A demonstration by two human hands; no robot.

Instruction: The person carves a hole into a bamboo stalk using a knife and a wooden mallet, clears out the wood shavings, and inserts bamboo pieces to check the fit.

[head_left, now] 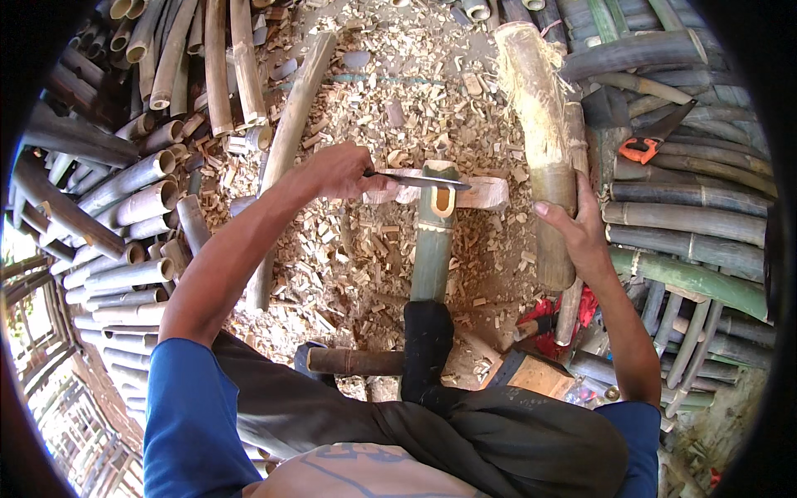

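My left hand [339, 173] is closed around the handle end of a long knife [415, 179]. Its dark blade lies across the far part of a green bamboo piece [430, 257], at an oblong opening [443, 202] with a pale cut rim. My right hand [575, 224] grips the smooth lower end of a thick wooden club [535, 141], whose far end is frayed and fibrous. A pale wooden block [488, 192] lies crosswise under the bamboo. My foot in a black sock [427, 336] presses on the bamboo's near end.
Wood chips [357, 108] cover the ground. Cut bamboo tubes [145, 203] are stacked at left, more bamboo lengths [693, 220] at right. A saw with an orange handle [639, 150] rests on the right stack. A long pole [295, 124] lies left of the work; a wooden box [531, 375] sits near my knee.
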